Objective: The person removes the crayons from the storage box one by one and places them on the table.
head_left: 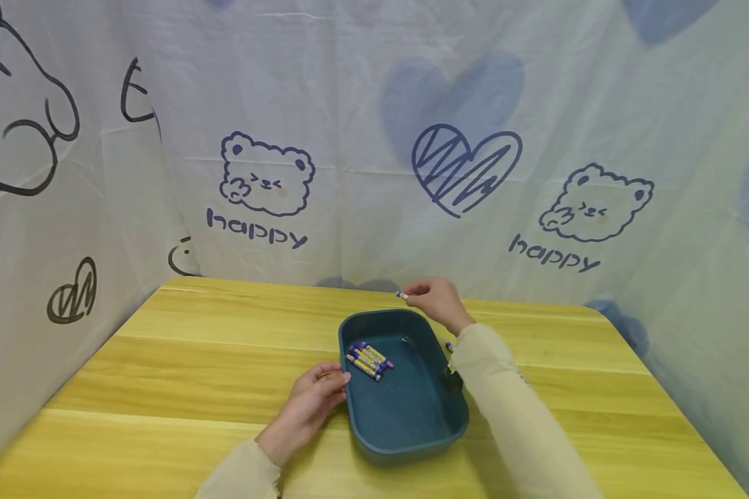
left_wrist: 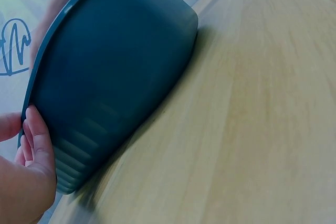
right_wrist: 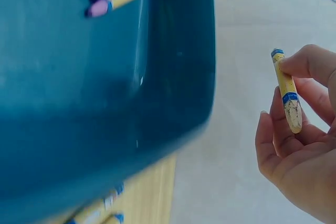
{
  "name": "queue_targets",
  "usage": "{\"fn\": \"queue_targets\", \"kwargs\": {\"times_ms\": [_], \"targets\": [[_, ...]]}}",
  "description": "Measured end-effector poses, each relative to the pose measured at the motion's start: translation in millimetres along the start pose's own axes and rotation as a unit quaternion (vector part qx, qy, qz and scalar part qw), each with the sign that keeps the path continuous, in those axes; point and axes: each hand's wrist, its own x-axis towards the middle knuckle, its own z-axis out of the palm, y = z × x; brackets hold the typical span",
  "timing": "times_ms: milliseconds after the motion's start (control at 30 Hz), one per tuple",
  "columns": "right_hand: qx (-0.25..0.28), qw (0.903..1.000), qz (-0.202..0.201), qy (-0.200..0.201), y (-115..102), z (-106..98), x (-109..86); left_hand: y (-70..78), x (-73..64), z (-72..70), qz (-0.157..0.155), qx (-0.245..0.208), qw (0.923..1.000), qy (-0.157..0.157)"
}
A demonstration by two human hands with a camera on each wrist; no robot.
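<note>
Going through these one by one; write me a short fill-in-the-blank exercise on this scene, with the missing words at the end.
1. The right hand pinches a crayon wrapped in ____ and blue.
2. The left hand grips the bin with its ____ at the rim and its fingers outside.
3. The word under the small bear drawings is ____.
4. In the right wrist view, more crayons show outside the bin at the lower ____.

Missing words: yellow; thumb; happy; left.
</note>
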Motion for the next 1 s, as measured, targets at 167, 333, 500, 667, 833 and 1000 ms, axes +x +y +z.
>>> {"fn": "queue_targets", "kwargs": {"times_ms": [167,333,500,667,833,1000], "targets": [[-0.007,0.9998,0.013,0.012,15,-17,0.0,-0.7,0.5,0.5,0.001,0.003,1.0,-0.001],[-0.016,0.9996,0.017,0.018,32,-32,-2.4,-0.9,1.2,0.9,0.002,0.002,1.0,-0.002],[-0.021,0.9989,0.034,0.024,49,-41,-5.9,-1.0,0.7,0.3,0.002,0.0,1.0,-0.001],[-0.025,0.9978,0.054,0.028,64,-45,-10.4,-0.2,-1.3,-0.8,0.001,-0.001,1.0,0.0],[-0.031,0.9972,0.056,0.038,77,-48,-15.0,-0.1,-1.6,-0.4,0.002,-0.002,1.0,0.0],[-0.037,0.9964,0.063,0.043,91,-50,-19.0,-0.3,-1.3,0.2,0.003,-0.001,1.0,-0.001]]}}
